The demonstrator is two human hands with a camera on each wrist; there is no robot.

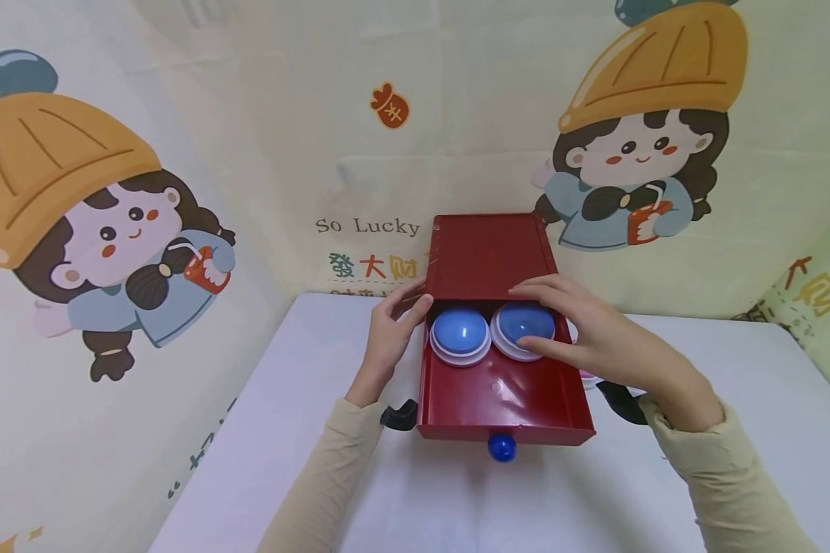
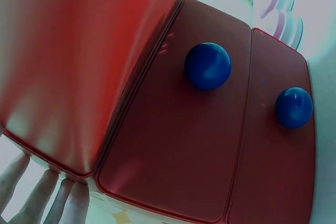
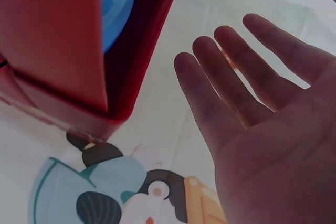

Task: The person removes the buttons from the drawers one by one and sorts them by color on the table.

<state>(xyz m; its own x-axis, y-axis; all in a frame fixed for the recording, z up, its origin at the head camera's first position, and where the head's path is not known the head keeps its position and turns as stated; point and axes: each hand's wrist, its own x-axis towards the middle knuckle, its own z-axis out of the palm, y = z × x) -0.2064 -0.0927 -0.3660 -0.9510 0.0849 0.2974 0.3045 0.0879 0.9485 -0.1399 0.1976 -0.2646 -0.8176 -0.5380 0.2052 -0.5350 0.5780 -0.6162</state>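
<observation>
A red drawer cabinet [image 1: 487, 253] stands on the table with its top drawer [image 1: 505, 392] pulled out. Two blue domed push buttons [image 1: 460, 332] with white rims sit side by side at the drawer's inner end. My left hand [image 1: 390, 334] rests along the left side, at the joint of cabinet and drawer; in the left wrist view its straight fingers [image 2: 73, 203] are right at the red edge. Over the right-hand blue button [image 1: 526, 322] spreads my right hand [image 1: 595, 338], thumb and fingers apart. The right wrist view shows its palm and extended fingers [image 3: 236, 87] beside the drawer.
Two lower drawer fronts with blue knobs [image 2: 207, 66] are closed. White-rimmed round buttons [image 2: 289, 27], one pinkish, lie on the table [image 1: 698, 399] to the cabinet's right. A cartoon-printed backdrop [image 1: 484, 138] rises right behind the cabinet.
</observation>
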